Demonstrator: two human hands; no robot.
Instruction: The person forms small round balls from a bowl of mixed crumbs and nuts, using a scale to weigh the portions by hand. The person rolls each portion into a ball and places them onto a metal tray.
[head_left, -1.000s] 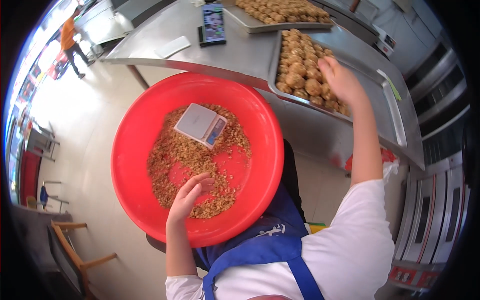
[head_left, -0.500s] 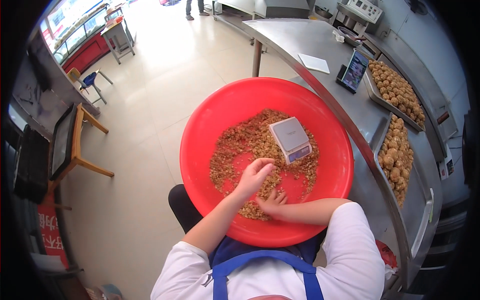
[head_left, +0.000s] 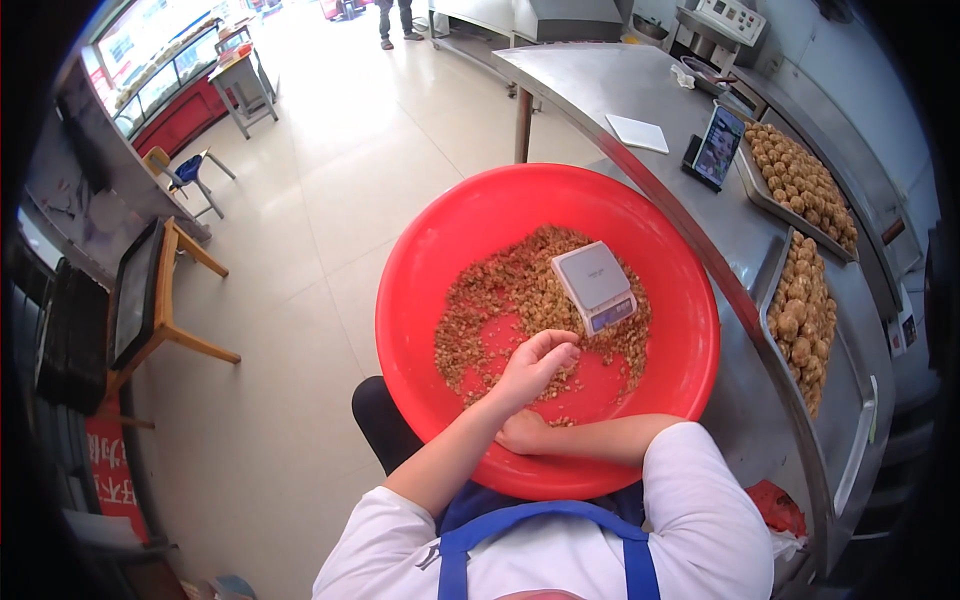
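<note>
Your workshop surroundings.
To your left, wooden-legged furniture (head_left: 141,288) and a chair (head_left: 157,160); far ahead, a person's legs (head_left: 398,18); toward your right, a propped phone (head_left: 719,147) in a dark holder (head_left: 691,152) near a flat white pad (head_left: 637,133).

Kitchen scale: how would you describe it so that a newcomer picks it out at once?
Find the big round red basin near the picture's centre. Inside, right of the middle, on the brown crumbly mix, sits the kitchen scale, just beyond the left hand. It is the only boxy thing in there: pale, with a squarish top plate and a small display.
</note>
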